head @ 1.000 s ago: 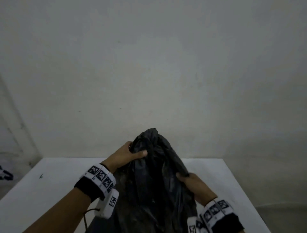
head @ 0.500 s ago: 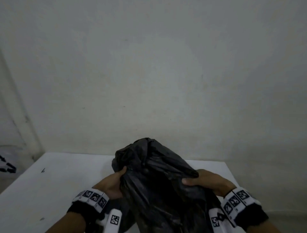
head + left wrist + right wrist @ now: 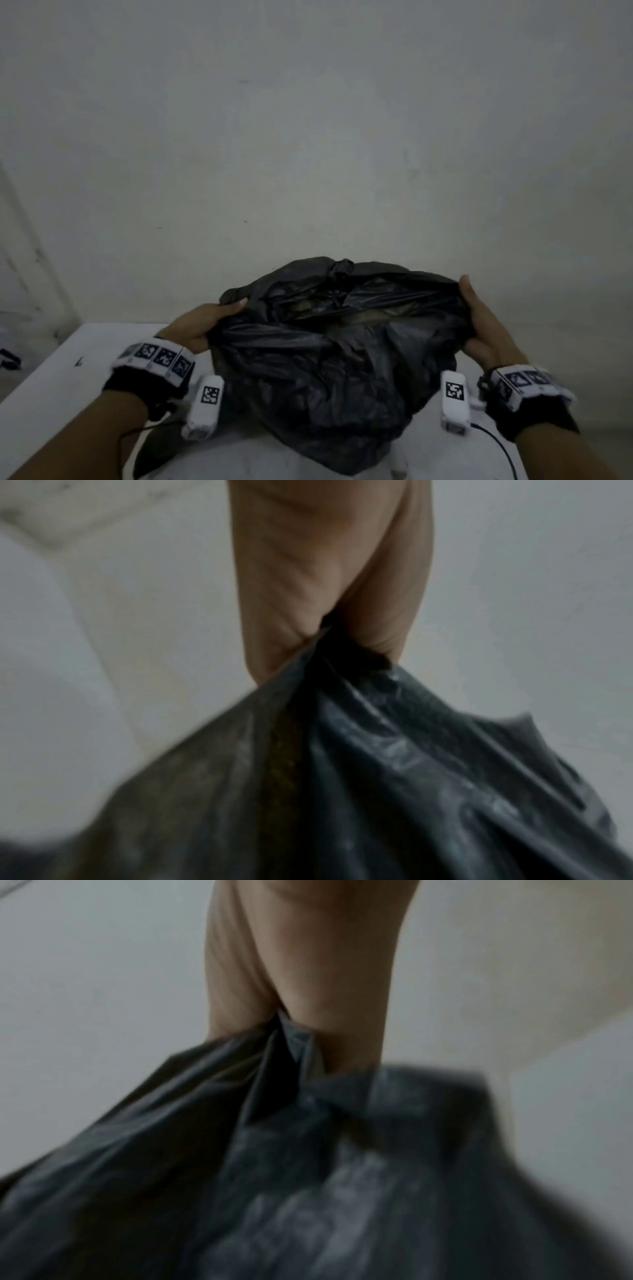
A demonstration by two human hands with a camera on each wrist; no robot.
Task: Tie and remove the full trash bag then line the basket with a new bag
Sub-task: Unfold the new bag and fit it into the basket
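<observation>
A full black trash bag (image 3: pixel 325 370) sits on a white table (image 3: pixel 68 377) in front of me, its mouth pulled wide so brownish contents show inside. My left hand (image 3: pixel 209 323) grips the bag's left rim, and my right hand (image 3: pixel 479 325) grips the right rim. In the left wrist view the left hand (image 3: pixel 329 626) pinches a gathered fold of the black bag (image 3: pixel 377 791). The right wrist view shows the right hand (image 3: pixel 301 1031) holding a bunched fold of the bag (image 3: pixel 274 1177) the same way. No basket is in view.
A plain pale wall (image 3: pixel 308 137) stands right behind the table. A thin black cable (image 3: pixel 500 445) lies on the table by my right wrist. At the far left, below the table's edge, lies a small dark object (image 3: pixel 8 358).
The bag's top was bunched upright between my hands. Both hands have dropped lower and moved apart, stretching the mouth of the bag wide open.
</observation>
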